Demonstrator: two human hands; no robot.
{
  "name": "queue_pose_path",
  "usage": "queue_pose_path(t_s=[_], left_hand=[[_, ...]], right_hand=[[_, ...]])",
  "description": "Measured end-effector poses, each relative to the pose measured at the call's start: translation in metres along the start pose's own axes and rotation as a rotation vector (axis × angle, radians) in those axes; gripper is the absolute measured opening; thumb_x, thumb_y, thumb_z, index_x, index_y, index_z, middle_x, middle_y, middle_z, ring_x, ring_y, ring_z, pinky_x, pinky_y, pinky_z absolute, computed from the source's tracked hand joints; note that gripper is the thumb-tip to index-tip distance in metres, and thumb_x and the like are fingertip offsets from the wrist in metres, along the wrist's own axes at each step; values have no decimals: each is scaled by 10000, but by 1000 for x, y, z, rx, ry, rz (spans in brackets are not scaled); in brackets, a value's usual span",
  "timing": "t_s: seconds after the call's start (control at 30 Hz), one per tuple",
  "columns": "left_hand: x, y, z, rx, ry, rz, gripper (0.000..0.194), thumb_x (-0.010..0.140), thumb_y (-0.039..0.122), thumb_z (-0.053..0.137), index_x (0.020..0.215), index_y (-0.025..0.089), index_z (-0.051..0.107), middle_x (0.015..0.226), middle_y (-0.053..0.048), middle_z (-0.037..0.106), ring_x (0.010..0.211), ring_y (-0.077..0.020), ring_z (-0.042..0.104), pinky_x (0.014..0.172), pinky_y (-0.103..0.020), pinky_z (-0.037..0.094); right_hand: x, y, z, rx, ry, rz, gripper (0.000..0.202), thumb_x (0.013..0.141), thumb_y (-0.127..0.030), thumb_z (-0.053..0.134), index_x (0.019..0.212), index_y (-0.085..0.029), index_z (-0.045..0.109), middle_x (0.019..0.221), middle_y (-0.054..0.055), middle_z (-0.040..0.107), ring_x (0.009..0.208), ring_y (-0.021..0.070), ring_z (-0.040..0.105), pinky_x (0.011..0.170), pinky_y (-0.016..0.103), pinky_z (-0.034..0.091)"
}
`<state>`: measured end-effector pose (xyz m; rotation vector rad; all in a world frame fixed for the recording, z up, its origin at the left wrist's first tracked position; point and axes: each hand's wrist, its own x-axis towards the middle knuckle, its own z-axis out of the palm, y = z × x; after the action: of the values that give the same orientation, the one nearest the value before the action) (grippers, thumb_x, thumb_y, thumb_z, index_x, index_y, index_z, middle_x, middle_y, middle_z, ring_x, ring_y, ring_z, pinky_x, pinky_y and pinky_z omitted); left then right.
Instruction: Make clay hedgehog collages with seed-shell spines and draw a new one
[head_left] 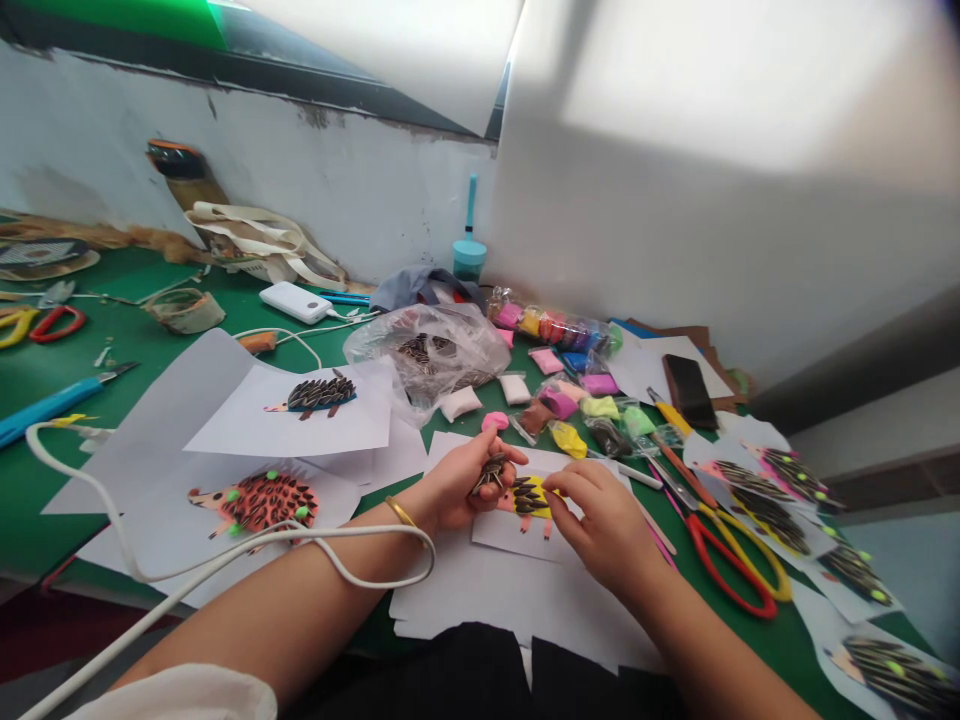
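Observation:
My left hand [472,480] is cupped, palm up, around a small heap of striped sunflower seeds [491,472]. Close beside it lies a hedgehog picture made of yellow clay [538,508] on white paper, with pink legs and rows of seeds across its back. At the right edge of the yellow body, my right hand [592,510] has thumb and forefinger pinched together; whatever is between the fingertips is too small to make out. White sheets [450,600] lie under the picture. A pink clay lump [495,421] sits just beyond my left fingers.
A plastic bag of seeds [427,350] and several clay packets [559,400] stand beyond my hands. Scissors [727,560] and finished hedgehogs [855,570] lie to the right. A white cable [225,545] crosses my left forearm. A blue craft knife [60,400] points inward at left.

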<state>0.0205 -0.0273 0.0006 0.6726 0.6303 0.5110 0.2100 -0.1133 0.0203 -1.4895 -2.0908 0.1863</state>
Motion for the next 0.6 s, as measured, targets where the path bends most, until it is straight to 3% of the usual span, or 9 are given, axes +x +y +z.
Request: queue_pose_path(t_s=[0.17, 0.27, 0.4, 0.5, 0.6], left_hand=[[-6, -3, 6, 124, -89, -115, 641, 847, 726, 374, 735, 134, 593, 611, -1, 532, 344, -15, 308, 360, -167, 121], [-9, -5, 7, 198, -118, -150, 698, 831, 769, 314, 659, 139, 561, 552, -6, 515, 330, -29, 305, 345, -180, 133], [-11, -4, 7, 201, -146, -169, 709, 827, 778, 301, 695, 139, 578, 552, -8, 516, 338, -35, 308, 341, -177, 129], [-11, 0, 6, 119, -167, -159, 604, 862, 698, 391, 810, 137, 609, 617, 5, 525, 361, -17, 297, 361, -156, 129], [-9, 4, 4, 45, -106, -72, 406, 877, 536, 524, 909, 143, 621, 647, 32, 495, 377, -4, 283, 369, -143, 121]], right_hand=[[22, -14, 1, -68, -42, -107, 284, 947, -238, 477, 1145, -258, 680, 833, 66, 599, 787, 208, 530, 706, 339, 414], [32, -19, 6, -136, -74, -166, 243, 933, -251, 505, 1032, -238, 726, 797, 65, 595, 759, 205, 515, 687, 334, 395], [34, -21, 6, -105, -88, -195, 208, 916, -213, 518, 971, -229, 718, 828, 63, 629, 785, 205, 535, 720, 336, 403], [30, -13, 1, 25, -14, -109, 157, 883, -183, 540, 928, -222, 685, 839, 48, 643, 807, 196, 566, 741, 322, 431], [24, 3, -4, 97, 132, 70, 133, 866, -220, 553, 955, -213, 653, 834, 35, 647, 793, 190, 585, 732, 313, 457]])
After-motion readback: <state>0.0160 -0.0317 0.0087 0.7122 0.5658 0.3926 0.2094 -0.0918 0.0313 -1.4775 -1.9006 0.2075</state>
